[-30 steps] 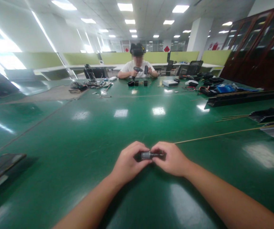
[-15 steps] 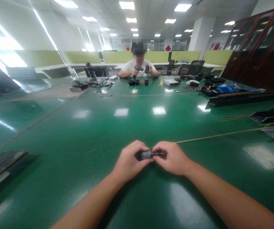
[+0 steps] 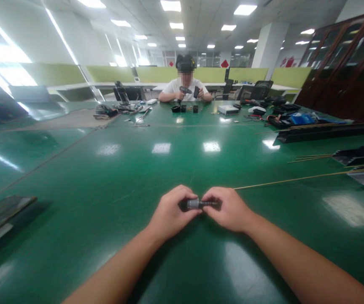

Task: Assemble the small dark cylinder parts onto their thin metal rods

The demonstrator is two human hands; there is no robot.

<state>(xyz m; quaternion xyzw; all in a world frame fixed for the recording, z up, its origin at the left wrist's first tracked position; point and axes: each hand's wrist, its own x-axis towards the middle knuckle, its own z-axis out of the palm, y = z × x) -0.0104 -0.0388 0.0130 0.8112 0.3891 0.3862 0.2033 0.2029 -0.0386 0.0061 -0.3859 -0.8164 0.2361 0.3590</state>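
Observation:
Both my hands meet over the green table [image 3: 106, 181], low in the middle of the view. My left hand [image 3: 171, 213] is curled round the grey end of a small metal cylinder [image 3: 193, 204]. From that cylinder a thin dark shaft [image 3: 208, 204] sticks out to the right, and my right hand [image 3: 229, 209] pinches it with closed fingers. The part lies level between the two hands, just above the table top.
A person in a white shirt [image 3: 185, 86] sits at the far side with a power tool and small black parts. Thin brass rods [image 3: 295, 179] and black trays [image 3: 359, 154] lie to the right. A dark flat panel [image 3: 1, 213] rests at the left edge.
My hands and the part have barely moved; they sit slightly higher in view. The person across the table has shifted the tool a little.

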